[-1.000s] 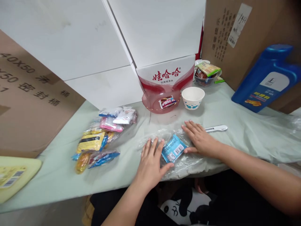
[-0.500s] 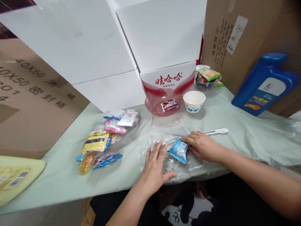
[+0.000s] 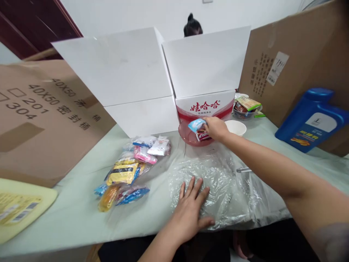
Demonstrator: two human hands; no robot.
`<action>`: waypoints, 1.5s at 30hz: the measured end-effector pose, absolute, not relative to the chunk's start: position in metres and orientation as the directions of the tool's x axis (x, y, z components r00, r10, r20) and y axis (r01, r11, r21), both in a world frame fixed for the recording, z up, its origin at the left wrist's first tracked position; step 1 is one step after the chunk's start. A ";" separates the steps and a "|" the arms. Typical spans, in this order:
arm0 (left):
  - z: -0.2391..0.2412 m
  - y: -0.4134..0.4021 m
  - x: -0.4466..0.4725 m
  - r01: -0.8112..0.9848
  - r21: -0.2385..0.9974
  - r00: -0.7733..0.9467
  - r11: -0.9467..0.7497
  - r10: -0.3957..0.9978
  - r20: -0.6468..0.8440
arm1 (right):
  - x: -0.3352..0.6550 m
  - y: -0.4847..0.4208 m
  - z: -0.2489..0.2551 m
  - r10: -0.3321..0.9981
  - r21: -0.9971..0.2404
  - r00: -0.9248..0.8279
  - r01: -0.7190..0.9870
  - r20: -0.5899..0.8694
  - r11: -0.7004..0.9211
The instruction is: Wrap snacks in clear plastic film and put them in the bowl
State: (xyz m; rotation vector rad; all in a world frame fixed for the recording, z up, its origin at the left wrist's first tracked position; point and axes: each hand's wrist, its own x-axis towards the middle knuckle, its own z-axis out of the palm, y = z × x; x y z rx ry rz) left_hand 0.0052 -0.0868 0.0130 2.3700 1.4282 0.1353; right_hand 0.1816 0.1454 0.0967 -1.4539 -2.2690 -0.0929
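Observation:
My right hand [image 3: 216, 127] pinches a small light-blue snack packet [image 3: 196, 125] and holds it just above the red translucent bowl [image 3: 188, 135], where a red-and-white packet [image 3: 202, 136] lies. My left hand [image 3: 191, 207] rests flat with spread fingers on a crumpled clear plastic bag [image 3: 226, 189] at the table's near edge. A clear bag of assorted snack packets [image 3: 131, 171] lies to the left of that hand.
A white paper bowl [image 3: 237, 127] stands right of the red bowl, with a container of packets [image 3: 247, 107] behind it. White cardboard panels [image 3: 163, 76] and brown boxes [image 3: 40, 116] wall the table. A blue jug [image 3: 313, 116] stands right. A person's head [image 3: 192, 27] shows behind the panels.
My right hand lifted the blue packet off the plastic bag and carried it away from me to above the red bowl. My left hand stayed flat on the bag. The camera tilted up.

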 end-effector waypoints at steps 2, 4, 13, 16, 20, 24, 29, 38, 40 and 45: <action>0.014 -0.087 0.005 0.833 0.365 0.481 -0.417 0.870 -0.103 | 0.167 0.150 0.089 0.848 -0.163 -0.403 0.864 0.345 0.477; 0.015 -0.087 0.005 0.830 0.368 0.485 -0.420 0.868 -0.103 | 0.162 0.139 0.082 0.828 -0.158 -0.434 0.845 0.355 0.511; 0.016 -0.086 0.005 0.828 0.354 0.503 -0.435 0.855 -0.125 | 0.224 0.026 0.028 0.555 -0.131 -0.803 0.539 0.219 0.832; 0.018 -0.086 0.008 0.817 0.365 0.522 -0.447 0.842 -0.136 | 0.253 0.027 0.013 0.758 -0.073 -0.649 0.755 0.062 0.652; 0.019 -0.085 0.011 0.825 0.349 0.507 -0.444 0.855 -0.109 | 0.279 0.033 0.019 0.894 -0.028 -0.426 0.901 0.142 0.434; 0.019 -0.084 0.008 0.821 0.326 0.500 -0.468 0.866 -0.017 | 0.294 0.023 0.033 0.888 -0.187 -0.451 0.868 0.094 0.461; 0.014 -0.082 0.002 0.846 0.280 0.484 -0.453 0.874 -0.046 | 0.324 0.030 0.033 0.962 -0.090 -0.267 0.961 -0.049 0.262; 0.014 -0.074 0.001 0.720 0.373 0.467 -0.585 0.806 0.364 | 0.308 -0.026 0.063 0.554 -0.475 -0.831 0.506 -0.046 0.720; 0.023 -0.075 -0.001 0.679 0.478 0.451 -0.557 0.830 0.327 | 0.300 -0.038 0.064 0.489 -0.468 -0.867 0.474 -0.099 0.746; 0.043 -0.090 -0.009 0.742 0.559 0.526 -0.371 0.838 -0.142 | 0.300 -0.044 0.059 0.527 -0.440 -0.847 0.500 -0.070 0.746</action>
